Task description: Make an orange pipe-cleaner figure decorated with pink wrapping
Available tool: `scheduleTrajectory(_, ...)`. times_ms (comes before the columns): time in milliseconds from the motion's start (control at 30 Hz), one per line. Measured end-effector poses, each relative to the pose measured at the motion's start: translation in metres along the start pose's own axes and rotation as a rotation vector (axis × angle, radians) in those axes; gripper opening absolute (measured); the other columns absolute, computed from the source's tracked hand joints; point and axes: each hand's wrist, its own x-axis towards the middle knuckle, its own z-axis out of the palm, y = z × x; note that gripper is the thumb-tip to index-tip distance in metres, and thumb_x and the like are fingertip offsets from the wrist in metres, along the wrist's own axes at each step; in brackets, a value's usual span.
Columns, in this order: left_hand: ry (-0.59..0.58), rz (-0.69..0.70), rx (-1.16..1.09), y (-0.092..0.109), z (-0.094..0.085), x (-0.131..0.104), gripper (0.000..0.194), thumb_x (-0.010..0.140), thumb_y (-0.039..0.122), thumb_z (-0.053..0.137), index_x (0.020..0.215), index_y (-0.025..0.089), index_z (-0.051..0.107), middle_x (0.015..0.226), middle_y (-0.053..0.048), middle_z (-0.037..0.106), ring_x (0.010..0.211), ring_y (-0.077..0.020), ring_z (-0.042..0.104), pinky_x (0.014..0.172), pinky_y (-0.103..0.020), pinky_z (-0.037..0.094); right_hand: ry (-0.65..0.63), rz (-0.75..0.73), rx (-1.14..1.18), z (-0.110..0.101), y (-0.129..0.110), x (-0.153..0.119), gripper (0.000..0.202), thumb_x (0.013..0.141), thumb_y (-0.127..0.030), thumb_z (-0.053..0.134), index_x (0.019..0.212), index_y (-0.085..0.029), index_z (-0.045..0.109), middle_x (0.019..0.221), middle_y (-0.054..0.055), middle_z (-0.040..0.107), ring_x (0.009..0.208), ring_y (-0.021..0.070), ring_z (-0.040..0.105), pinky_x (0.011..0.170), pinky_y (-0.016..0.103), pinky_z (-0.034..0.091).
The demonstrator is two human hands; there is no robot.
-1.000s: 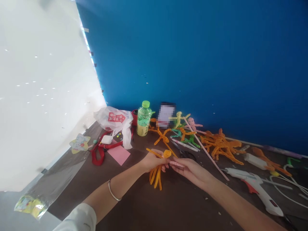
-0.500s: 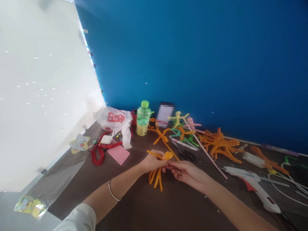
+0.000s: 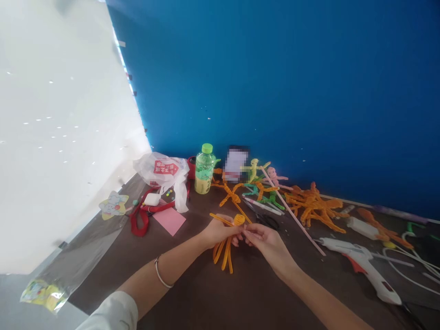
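Note:
Over the middle of the dark table, my left hand (image 3: 220,233) is closed around an orange pipe-cleaner figure (image 3: 239,220). The figure's coiled round head stands above my fingers, one strand points left, and several strands hang below my palm. Close on the right, my right hand (image 3: 260,236) pinches at the figure's side just below the coiled head, with its fingertips touching or almost touching those of my left hand. What exactly lies between the right fingertips is too small to make out.
Behind my hands stand a green-capped bottle (image 3: 205,172) and a phone (image 3: 235,162). Scissors (image 3: 270,221) and pens lie beyond them. Orange pipe-cleaner figures (image 3: 311,206) and a glue gun (image 3: 366,266) are rightward; a plastic bag (image 3: 163,169) and pink paper (image 3: 170,221) are leftward.
My right hand has turned and risen slightly, its fingers now pinching close to the coiled head. My left hand has barely moved and still holds the orange figure.

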Motion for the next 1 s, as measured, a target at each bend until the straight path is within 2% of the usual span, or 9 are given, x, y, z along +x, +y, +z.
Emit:
scheduleTrajectory(200, -0.046, -0.128, -0.215, 0.001, -0.004, 0.003, 0.022, 0.062, 0.024, 0.070, 0.071, 0.006, 0.062, 0.059, -0.004, 0.061, 0.047, -0.0078, 0.055, 0.054, -0.023, 0.049, 0.114, -0.439, -0.432, 0.001, 0.004, -0.001, 0.018, 0.080, -0.033, 0.048, 0.081, -0.018, 0.058, 0.082, 0.005, 0.061, 0.075, 0.0176, 0.059, 0.070, 0.030, 0.049)
scheduleTrajectory(367, -0.085, -0.117, -0.297, -0.001, -0.007, 0.004, 0.018, 0.069, 0.023, 0.063, 0.076, 0.007, 0.063, 0.059, -0.006, 0.062, 0.052, -0.0119, 0.059, 0.058, -0.026, 0.051, 0.135, -0.681, -0.702, -0.004, 0.005, 0.001, 0.017, 0.085, -0.027, 0.042, 0.088, -0.019, 0.056, 0.083, 0.005, 0.060, 0.074, 0.0156, 0.059, 0.064, 0.026, 0.049)
scheduleTrajectory(567, -0.088, -0.198, -0.332, -0.003, -0.008, 0.006, 0.016, 0.074, 0.022, 0.056, 0.069, 0.008, 0.060, 0.053, -0.004, 0.059, 0.046, -0.0108, 0.056, 0.052, -0.024, 0.049, 0.069, -0.988, -1.065, -0.013, 0.001, 0.003, 0.021, 0.087, -0.016, 0.037, 0.096, -0.015, 0.056, 0.077, 0.005, 0.059, 0.069, 0.0144, 0.055, 0.064, 0.026, 0.043)
scheduleTrajectory(767, -0.084, -0.335, -0.377, -0.003, -0.012, 0.010, 0.020, 0.077, 0.022, 0.050, 0.067, 0.006, 0.058, 0.053, -0.005, 0.057, 0.043, -0.0092, 0.053, 0.049, -0.022, 0.046, -0.007, -1.247, -1.386, -0.013, -0.012, 0.001, 0.026, 0.085, -0.008, 0.035, 0.092, -0.013, 0.059, 0.068, 0.005, 0.057, 0.060, 0.0145, 0.052, 0.057, 0.028, 0.039)
scheduleTrajectory(833, -0.087, -0.317, -0.375, -0.003, -0.011, 0.009, 0.020, 0.077, 0.023, 0.051, 0.068, 0.007, 0.058, 0.054, -0.005, 0.057, 0.044, -0.0091, 0.053, 0.050, -0.022, 0.047, -0.060, -1.211, -1.347, -0.012, -0.015, 0.001, 0.027, 0.085, -0.007, 0.035, 0.088, -0.013, 0.061, 0.067, 0.006, 0.058, 0.060, 0.0150, 0.053, 0.056, 0.028, 0.038)
scheduleTrajectory(867, -0.088, -0.292, -0.365, -0.003, -0.011, 0.009, 0.020, 0.077, 0.024, 0.051, 0.068, 0.007, 0.058, 0.054, -0.005, 0.057, 0.044, -0.0093, 0.054, 0.051, -0.022, 0.047, -0.081, -1.129, -1.266, -0.011, -0.017, 0.001, 0.027, 0.085, -0.009, 0.035, 0.086, -0.014, 0.061, 0.068, 0.006, 0.058, 0.061, 0.0152, 0.053, 0.057, 0.028, 0.039)
scheduleTrajectory(933, -0.093, -0.216, -0.330, -0.003, -0.010, 0.007, 0.021, 0.076, 0.026, 0.054, 0.069, 0.007, 0.058, 0.054, -0.005, 0.058, 0.045, -0.0101, 0.054, 0.052, -0.024, 0.048, -0.096, -0.840, -0.989, -0.011, -0.021, 0.002, 0.024, 0.086, -0.017, 0.038, 0.084, -0.015, 0.062, 0.073, 0.007, 0.060, 0.066, 0.0156, 0.056, 0.060, 0.027, 0.042)
scheduleTrajectory(1000, -0.113, -0.125, -0.284, -0.004, -0.008, 0.006, 0.022, 0.074, 0.029, 0.058, 0.071, 0.008, 0.058, 0.054, -0.004, 0.058, 0.045, -0.0112, 0.055, 0.053, -0.026, 0.048, -0.111, -0.450, -0.619, -0.012, -0.025, 0.003, 0.023, 0.085, -0.028, 0.042, 0.082, -0.016, 0.062, 0.075, 0.006, 0.061, 0.068, 0.0156, 0.057, 0.061, 0.026, 0.045)
